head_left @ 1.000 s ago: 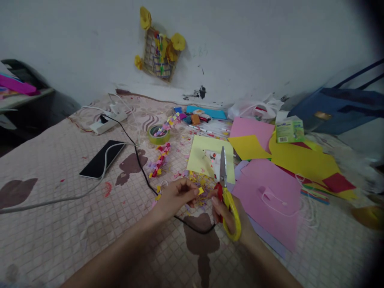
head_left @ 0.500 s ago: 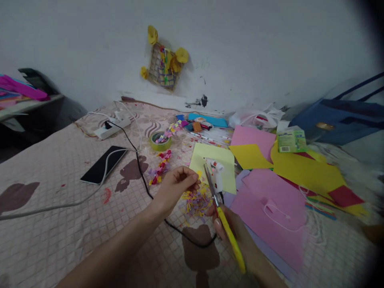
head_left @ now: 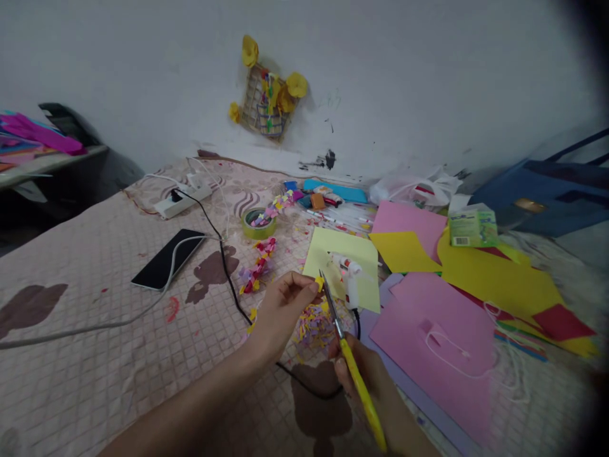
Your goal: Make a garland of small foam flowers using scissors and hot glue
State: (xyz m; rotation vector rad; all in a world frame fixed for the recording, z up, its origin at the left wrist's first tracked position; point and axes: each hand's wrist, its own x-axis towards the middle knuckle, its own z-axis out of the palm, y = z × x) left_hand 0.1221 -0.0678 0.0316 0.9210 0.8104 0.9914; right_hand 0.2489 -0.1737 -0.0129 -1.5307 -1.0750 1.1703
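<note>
Two bare hands with scissors and paper above a patterned cloth [head_left: 104, 355]. The left hand [head_left: 280, 311], near the centre, pinches a small yellow paper piece [head_left: 319, 283] between thumb and fingertips, the fingers drawn close together and curled. The right hand [head_left: 364, 374], nearer and to the right, has its fingers around the yellow handle of the scissors [head_left: 349, 358], which point far and slightly left. The blade tips are at the right edge of the paper piece; from where I stand I cannot tell whether paper lies between the blades. Below this meeting point is a heap of coloured clippings [head_left: 314, 325]. Just beyond, a white glue gun [head_left: 351, 285] lies on a pale yellow sheet [head_left: 321, 244]. To the left of the hands lies a colourful paper strip [head_left: 257, 266], with a tape roll [head_left: 247, 230] farther off. Farther left are a dark flat device [head_left: 166, 259] and a white power strip [head_left: 183, 202]; a black cable [head_left: 228, 273] runs toward the near side. Pink sheets [head_left: 442, 355] and yellow sheets [head_left: 499, 279] spread to the right, near a blue bag [head_left: 547, 197].
</note>
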